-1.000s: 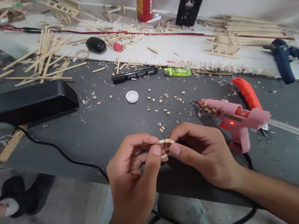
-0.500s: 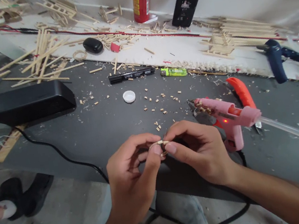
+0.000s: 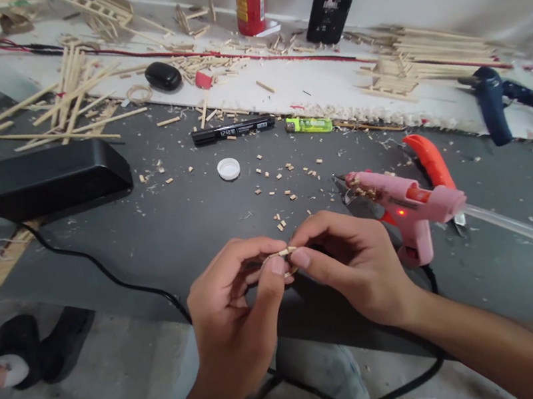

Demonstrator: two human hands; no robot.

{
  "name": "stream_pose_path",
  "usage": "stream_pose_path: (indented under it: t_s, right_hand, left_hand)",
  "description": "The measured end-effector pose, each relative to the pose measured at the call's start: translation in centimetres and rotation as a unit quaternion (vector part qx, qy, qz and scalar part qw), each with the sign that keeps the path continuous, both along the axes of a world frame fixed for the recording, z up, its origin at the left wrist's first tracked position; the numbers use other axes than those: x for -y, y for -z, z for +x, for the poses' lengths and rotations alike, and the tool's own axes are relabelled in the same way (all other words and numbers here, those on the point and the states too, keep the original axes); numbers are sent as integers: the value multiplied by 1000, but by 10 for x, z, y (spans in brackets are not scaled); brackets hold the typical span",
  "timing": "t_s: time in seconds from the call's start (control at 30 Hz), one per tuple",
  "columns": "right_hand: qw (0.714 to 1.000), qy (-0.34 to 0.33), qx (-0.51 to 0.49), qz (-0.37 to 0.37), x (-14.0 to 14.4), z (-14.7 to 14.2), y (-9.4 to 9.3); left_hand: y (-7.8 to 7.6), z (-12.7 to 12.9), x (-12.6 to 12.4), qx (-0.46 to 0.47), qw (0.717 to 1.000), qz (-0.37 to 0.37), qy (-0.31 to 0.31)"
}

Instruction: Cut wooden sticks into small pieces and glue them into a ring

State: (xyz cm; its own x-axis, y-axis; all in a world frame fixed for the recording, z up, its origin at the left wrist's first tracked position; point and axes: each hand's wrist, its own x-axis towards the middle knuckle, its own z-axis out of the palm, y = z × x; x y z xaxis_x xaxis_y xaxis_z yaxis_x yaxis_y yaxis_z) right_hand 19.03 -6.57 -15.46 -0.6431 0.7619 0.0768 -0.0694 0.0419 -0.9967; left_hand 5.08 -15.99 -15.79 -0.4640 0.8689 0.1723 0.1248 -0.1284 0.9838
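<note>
My left hand [image 3: 241, 298] pinches a small ring-like wooden piece [image 3: 283, 252] between thumb and index finger, near the table's front edge. Most of that piece is hidden by the fingers. At its right end, my right hand [image 3: 352, 260] is closed in a pinch on a tiny wood bit [image 3: 291, 249], which touches the piece. Just beyond the hands, several small cut wood bits [image 3: 288, 195] lie scattered on the grey tabletop. To the right of my right hand lies a pink hot glue gun [image 3: 398, 199] with a lit red light and a clear glue stick.
Behind are a white cap [image 3: 229, 169], a black marker [image 3: 233, 130] and a green lighter [image 3: 308, 124]. Orange-handled pliers [image 3: 430, 163] lie behind the glue gun. A black box [image 3: 45, 180] and wooden sticks [image 3: 70, 95] are at left. A black cable [image 3: 117, 277] crosses the table.
The fingertips of my right hand have come slightly closer to my left, and the wood bit now meets the ring-like piece. The view has shifted a little.
</note>
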Motion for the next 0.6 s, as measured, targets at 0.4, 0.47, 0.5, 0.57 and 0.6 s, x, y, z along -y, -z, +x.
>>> stream_pose_path:
  t_s: [0.4, 0.47, 0.5, 0.57, 0.6]
  right_hand:
    - [999, -13, -21, -31, -3, 0, 2]
    - [999, 6, -30, -28, -1, -1, 2]
    - [999, 16, -34, -20, -1, -1, 1]
    - [999, 25, -31, 3, 1, -1, 0]
    - [999, 26, -26, 13, 2, -1, -1]
  left_hand:
    - [2, -1, 1, 1, 1000, 0, 24]
    - [2, -1, 0, 9, 1000, 2, 17]
    - [2, 0, 0, 12, 1000, 3, 13]
    - [2, 0, 0, 12, 1000, 2, 5]
    - [2, 1, 0, 10, 1000, 0, 2]
